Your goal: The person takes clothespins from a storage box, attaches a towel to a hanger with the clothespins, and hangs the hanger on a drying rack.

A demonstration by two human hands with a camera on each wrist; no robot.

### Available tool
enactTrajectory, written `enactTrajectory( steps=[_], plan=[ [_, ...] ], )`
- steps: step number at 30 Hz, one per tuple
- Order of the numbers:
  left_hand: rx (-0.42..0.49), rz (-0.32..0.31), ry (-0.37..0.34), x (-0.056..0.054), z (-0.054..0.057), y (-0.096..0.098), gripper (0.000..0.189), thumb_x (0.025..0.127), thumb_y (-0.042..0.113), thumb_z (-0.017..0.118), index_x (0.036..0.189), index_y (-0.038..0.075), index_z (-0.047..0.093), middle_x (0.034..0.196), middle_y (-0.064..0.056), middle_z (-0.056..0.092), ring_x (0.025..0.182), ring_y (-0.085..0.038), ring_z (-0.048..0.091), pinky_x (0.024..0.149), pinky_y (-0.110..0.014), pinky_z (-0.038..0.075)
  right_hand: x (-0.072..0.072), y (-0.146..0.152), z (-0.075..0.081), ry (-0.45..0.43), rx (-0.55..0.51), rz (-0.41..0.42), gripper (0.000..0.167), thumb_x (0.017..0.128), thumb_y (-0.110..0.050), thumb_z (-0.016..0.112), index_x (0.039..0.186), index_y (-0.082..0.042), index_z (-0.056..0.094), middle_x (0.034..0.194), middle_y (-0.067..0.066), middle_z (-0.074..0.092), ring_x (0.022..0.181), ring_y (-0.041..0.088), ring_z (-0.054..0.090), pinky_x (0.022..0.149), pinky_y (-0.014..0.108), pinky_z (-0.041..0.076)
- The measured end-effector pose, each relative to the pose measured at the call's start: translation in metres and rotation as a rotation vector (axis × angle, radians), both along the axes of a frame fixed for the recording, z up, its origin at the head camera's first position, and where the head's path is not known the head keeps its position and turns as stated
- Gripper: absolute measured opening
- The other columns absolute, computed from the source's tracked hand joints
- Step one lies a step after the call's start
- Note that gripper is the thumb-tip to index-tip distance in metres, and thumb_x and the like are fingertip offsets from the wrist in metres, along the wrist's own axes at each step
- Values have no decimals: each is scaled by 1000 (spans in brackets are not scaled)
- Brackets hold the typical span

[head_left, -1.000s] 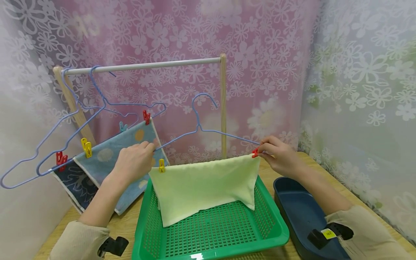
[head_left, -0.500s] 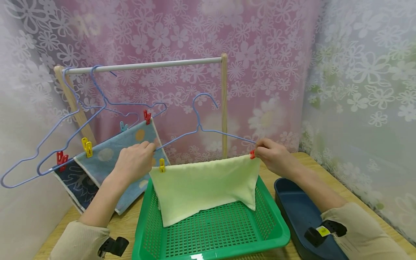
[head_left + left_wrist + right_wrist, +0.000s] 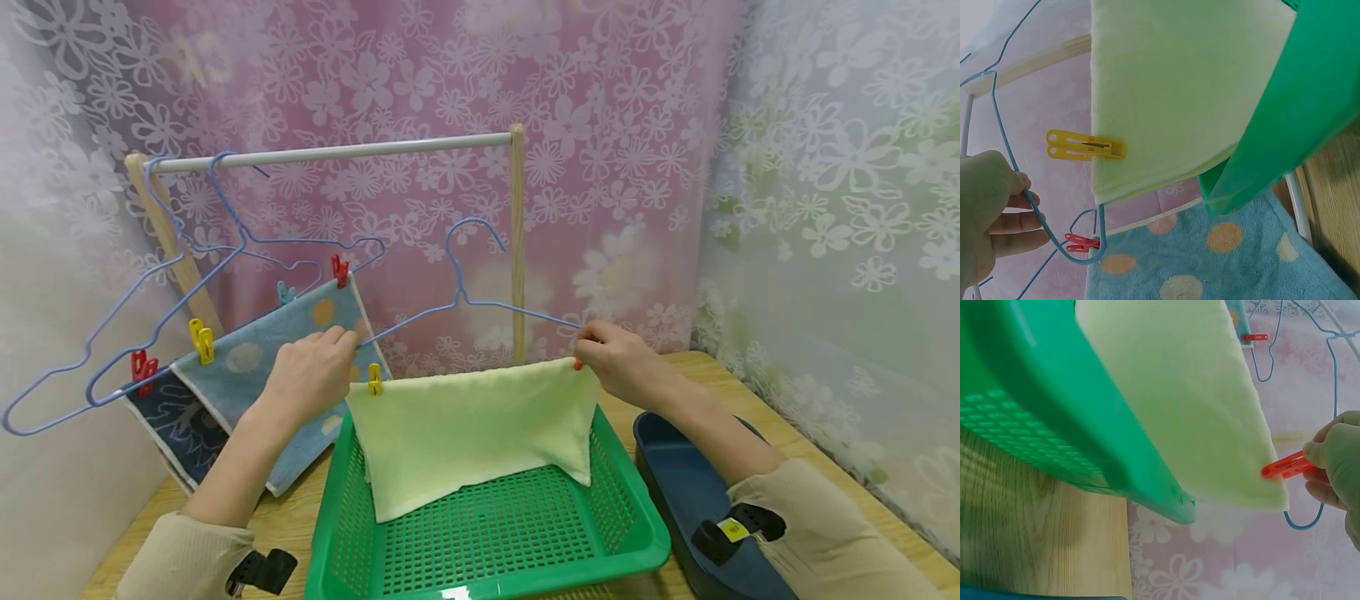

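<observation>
In the head view, a pale yellow-green towel (image 3: 472,433) hangs folded over the bottom bar of a blue wire hanger (image 3: 460,292). My left hand (image 3: 315,371) grips the hanger's left end. A yellow clothespin (image 3: 374,379) clips the towel's top edge close to that hand. At the opposite end, my right hand (image 3: 622,362) pinches a red clothespin (image 3: 1288,465), whose tip bites the towel's edge in the right wrist view. From the head, this clothespin is mostly hidden behind the fingers. Beneath the towel stands a green perforated basket (image 3: 630,508).
A rack with a white rail (image 3: 337,152) stands behind, bearing two blue hangers at its left. From them hang a dotted blue towel (image 3: 247,358) and a dark patterned towel (image 3: 180,425), held by clothespins. A navy tub (image 3: 675,475) sits right of the basket.
My right hand has shifted slightly left along the towel's top edge, the red clothespin moving with it. My left hand has stayed in place.
</observation>
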State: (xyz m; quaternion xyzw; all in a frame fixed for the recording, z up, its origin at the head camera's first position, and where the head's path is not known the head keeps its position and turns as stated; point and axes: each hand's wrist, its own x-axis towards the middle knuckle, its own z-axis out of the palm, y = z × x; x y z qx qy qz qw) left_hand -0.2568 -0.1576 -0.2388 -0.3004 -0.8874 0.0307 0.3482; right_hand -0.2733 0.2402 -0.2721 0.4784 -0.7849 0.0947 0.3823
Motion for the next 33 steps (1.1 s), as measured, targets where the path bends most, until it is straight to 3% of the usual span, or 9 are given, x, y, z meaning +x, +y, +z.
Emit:
enactTrajectory(
  steps=[7, 20, 24, 28, 33],
  plan=[
    [16, -10, 12, -1, 0, -1, 8, 78, -4, 61, 81, 2, 56, 68, -6, 51, 47, -16, 38, 38, -26, 28, 1, 0, 0, -14, -4, -9, 29, 72, 19, 64, 72, -7, 52, 80, 6, 50, 60, 12, 43, 50, 23, 36],
    [25, -18, 14, 0, 0, -1, 15, 79, -7, 57, 73, 5, 50, 61, -2, 39, 46, -13, 26, 40, -26, 21, -2, 3, -4, 26, -1, 54, 24, 67, 14, 71, 81, -2, 60, 89, 12, 52, 64, 15, 51, 52, 23, 41],
    [25, -19, 13, 0, -1, -1, 17, 80, -7, 57, 71, 5, 48, 59, -1, 36, 46, -12, 25, 41, -26, 20, -3, 4, -5, 48, 13, 70, 5, 86, 0, 61, 82, -2, 60, 90, 12, 53, 65, 16, 52, 52, 24, 42],
    [24, -19, 23, -1, -2, -1, 16, 80, -7, 57, 72, 5, 50, 59, -1, 38, 46, -13, 25, 41, -26, 20, -4, 3, -6, 87, 32, 63, 31, 99, -18, 38, 82, -2, 59, 89, 13, 53, 64, 17, 52, 51, 24, 42],
    [21, -17, 22, -1, -3, -1, 16, 79, -7, 58, 72, 5, 50, 60, -1, 38, 45, -13, 26, 41, -26, 20, -4, 2, -6, 141, 56, 40, 35, 99, -20, 35, 80, -2, 58, 87, 14, 54, 61, 17, 52, 48, 24, 41]
  ],
)
